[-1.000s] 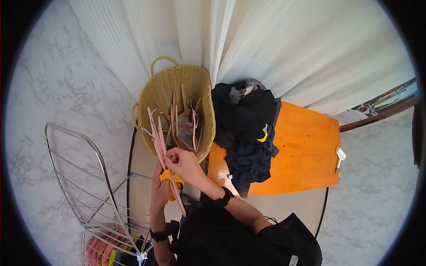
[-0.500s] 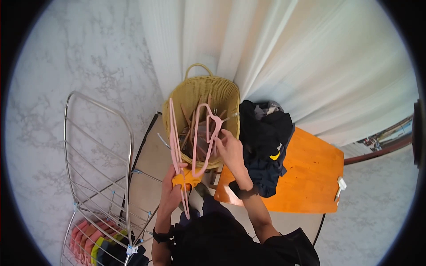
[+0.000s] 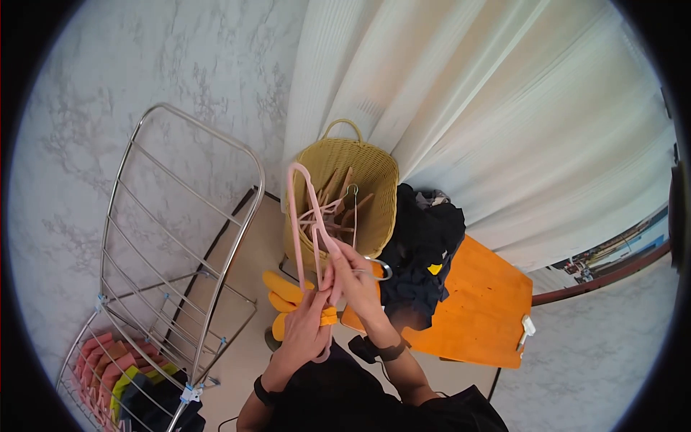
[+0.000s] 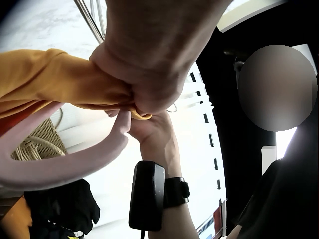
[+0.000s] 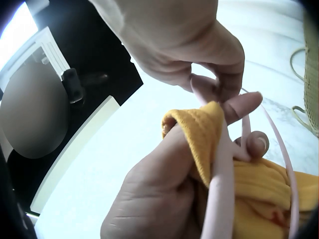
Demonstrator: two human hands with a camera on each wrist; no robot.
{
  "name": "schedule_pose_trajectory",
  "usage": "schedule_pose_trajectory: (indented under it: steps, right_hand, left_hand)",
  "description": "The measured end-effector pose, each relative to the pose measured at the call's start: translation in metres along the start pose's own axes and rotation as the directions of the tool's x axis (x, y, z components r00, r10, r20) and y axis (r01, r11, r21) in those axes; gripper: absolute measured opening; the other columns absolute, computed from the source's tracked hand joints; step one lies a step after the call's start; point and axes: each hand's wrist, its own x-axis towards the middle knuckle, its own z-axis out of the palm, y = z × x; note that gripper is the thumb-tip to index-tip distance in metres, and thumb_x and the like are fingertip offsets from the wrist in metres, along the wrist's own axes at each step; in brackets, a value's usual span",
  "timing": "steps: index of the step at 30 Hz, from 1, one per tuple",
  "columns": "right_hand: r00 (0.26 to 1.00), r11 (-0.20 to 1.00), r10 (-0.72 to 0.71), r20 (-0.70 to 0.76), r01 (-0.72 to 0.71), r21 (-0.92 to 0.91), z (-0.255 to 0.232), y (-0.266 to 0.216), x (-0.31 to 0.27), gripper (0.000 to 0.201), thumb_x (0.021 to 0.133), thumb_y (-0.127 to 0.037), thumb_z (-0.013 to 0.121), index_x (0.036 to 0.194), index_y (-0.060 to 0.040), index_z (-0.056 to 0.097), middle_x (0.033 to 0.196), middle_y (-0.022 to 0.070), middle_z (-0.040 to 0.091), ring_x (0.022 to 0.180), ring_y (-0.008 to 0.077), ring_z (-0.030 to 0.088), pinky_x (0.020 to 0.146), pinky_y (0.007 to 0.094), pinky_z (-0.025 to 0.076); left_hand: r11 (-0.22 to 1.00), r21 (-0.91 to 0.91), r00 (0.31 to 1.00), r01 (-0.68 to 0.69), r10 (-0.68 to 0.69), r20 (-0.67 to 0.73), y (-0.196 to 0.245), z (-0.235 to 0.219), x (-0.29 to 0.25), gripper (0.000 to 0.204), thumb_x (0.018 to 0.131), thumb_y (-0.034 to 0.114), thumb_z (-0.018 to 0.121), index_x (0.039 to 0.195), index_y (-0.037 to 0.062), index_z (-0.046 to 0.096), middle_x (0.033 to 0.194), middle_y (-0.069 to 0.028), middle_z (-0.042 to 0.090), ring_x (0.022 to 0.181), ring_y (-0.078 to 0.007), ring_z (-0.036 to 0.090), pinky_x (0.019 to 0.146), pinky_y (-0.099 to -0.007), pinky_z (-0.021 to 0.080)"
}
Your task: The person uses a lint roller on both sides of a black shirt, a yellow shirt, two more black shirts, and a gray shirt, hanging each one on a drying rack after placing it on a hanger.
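Bunched over my left hand (image 3: 306, 327) is a yellow garment (image 3: 284, 291), its ribbed edge lying over the base of the thumb in the right wrist view. That hand grips the cloth together with pink hangers (image 3: 296, 216). My right hand (image 3: 360, 291) pinches a pink hanger (image 5: 219, 199) just above the left hand's fingertips. A metal hook (image 3: 381, 270) sticks out to the right beside the right hand. The hands are close together in front of my body, with the garment hanging to the left. Part of the hanger is hidden by the cloth and fingers.
Behind the hands stands a wicker basket (image 3: 381, 155) with wooden and pink hangers inside. Dark clothes (image 3: 425, 245) are heaped on an orange table (image 3: 482, 309). To the left is a metal drying rack (image 3: 255, 173); folded or hung clothes (image 3: 108, 367) show at its lower end.
The right hand moved a pink hanger away from the left hand, then brought it back beside the yellow garment. The head view has shifted, showing more of the rack.
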Motion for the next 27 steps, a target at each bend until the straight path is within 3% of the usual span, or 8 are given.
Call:
schedule_pose_trajectory:
  steps: [3, 5, 7, 10, 14, 17, 21, 27]
  right_hand:
    - [0.978, 0.998, -0.060, -0.201, 0.057, -0.020, -0.020, 0.006, -0.024, 0.030, 0.103, -0.022, 0.052, 0.124, -0.0026, 0.060, 0.073, -0.0039, 0.054, 0.055, 0.0028, 0.048, 0.048, 0.0178, 0.037]
    - [0.954, 0.996, -0.066, -0.292, 0.044, -0.083, -0.049, 0.005, -0.043, 0.035, 0.104, -0.031, 0.049, 0.122, -0.0033, 0.063, 0.067, -0.0058, 0.049, 0.049, -0.0005, 0.038, 0.043, 0.0170, 0.027]
    - [0.890, 0.997, -0.056, -0.452, 0.029, -0.065, -0.070, 0.003, -0.062, 0.038, 0.103, -0.034, 0.050, 0.115, -0.0017, 0.066, 0.062, -0.0076, 0.041, 0.049, 0.0001, 0.028, 0.043, 0.0193, 0.020]
    - [0.862, 0.983, -0.153, -0.484, 0.085, -0.160, -0.080, -0.027, -0.094, 0.045, 0.103, -0.037, 0.049, 0.107, 0.0028, 0.068, 0.061, -0.0071, 0.037, 0.047, 0.0014, 0.024, 0.043, 0.0210, 0.017]
    - [0.777, 0.939, -0.191, -0.600, 0.322, 0.119, -0.078, -0.065, -0.120, 0.050, 0.105, -0.033, 0.042, 0.070, -0.0015, 0.054, 0.050, -0.0012, 0.041, 0.040, 0.0055, 0.026, 0.040, 0.0236, 0.020]
    - [0.871, 0.826, -0.300, -0.389, 0.441, 0.351, -0.094, -0.078, -0.149, 0.047, 0.104, -0.033, 0.041, 0.069, -0.0030, 0.051, 0.049, 0.0001, 0.042, 0.038, 0.0060, 0.026, 0.040, 0.0235, 0.021]
    - [0.848, 0.616, -0.466, -0.253, 0.516, 0.595, -0.119, -0.099, -0.190, 0.049, 0.103, -0.036, 0.037, 0.069, -0.0052, 0.051, 0.049, -0.0018, 0.037, 0.037, 0.0073, 0.023, 0.037, 0.0247, 0.019]
    - [0.836, 0.498, -0.531, -0.139, 0.441, 0.746, -0.153, -0.120, -0.237, 0.047, 0.100, -0.037, 0.033, 0.065, -0.0087, 0.048, 0.045, -0.0046, 0.029, 0.039, 0.0077, 0.020, 0.037, 0.0242, 0.018]
  left_hand:
    - [1.000, 0.015, 1.000, 0.026, -0.026, -0.015, -0.001, -0.008, -0.023, 0.056, 0.074, 0.003, 0.055, 0.129, 0.0070, 0.049, 0.108, -0.0179, 0.054, 0.091, -0.0419, 0.059, 0.072, -0.0475, 0.049]
    - [0.976, 0.219, 0.989, 0.012, 0.021, -0.148, -0.004, -0.015, -0.035, 0.053, 0.073, 0.004, 0.059, 0.126, 0.0083, 0.052, 0.108, -0.0157, 0.054, 0.089, -0.0398, 0.060, 0.071, -0.0452, 0.049]
    - [0.958, 0.284, 0.971, 0.033, 0.037, -0.238, -0.005, -0.019, -0.040, 0.041, 0.070, 0.004, 0.064, 0.110, 0.0078, 0.058, 0.100, -0.0126, 0.055, 0.082, -0.0362, 0.061, 0.066, -0.0419, 0.050]
    - [0.897, 0.432, 0.902, -0.095, 0.261, -0.343, -0.007, -0.029, -0.042, 0.026, 0.060, 0.004, 0.071, 0.082, 0.0077, 0.057, 0.080, -0.0070, 0.052, 0.065, -0.0282, 0.059, 0.056, -0.0363, 0.047]
    - [0.753, 0.633, 0.854, -0.182, 0.440, -0.278, 0.033, -0.048, -0.040, 0.025, 0.062, 0.012, 0.073, 0.082, 0.0109, 0.057, 0.077, -0.0046, 0.051, 0.066, -0.0241, 0.058, 0.054, -0.0345, 0.045]
    - [0.633, 0.744, 0.826, -0.215, 0.524, -0.207, 0.075, -0.053, -0.047, 0.028, 0.060, 0.016, 0.075, 0.081, 0.0104, 0.057, 0.075, -0.0041, 0.051, 0.065, -0.0235, 0.056, 0.054, -0.0343, 0.043]
    - [0.524, 0.842, 0.824, -0.126, 0.529, -0.206, 0.136, -0.033, -0.067, 0.029, 0.061, 0.019, 0.076, 0.080, 0.0099, 0.057, 0.072, -0.0041, 0.051, 0.066, -0.0241, 0.057, 0.055, -0.0357, 0.044]
    - [0.431, 0.901, 0.818, -0.047, 0.534, -0.213, 0.205, 0.003, -0.097, 0.028, 0.063, 0.021, 0.076, 0.080, 0.0096, 0.057, 0.069, -0.0051, 0.052, 0.064, -0.0254, 0.057, 0.055, -0.0369, 0.044]
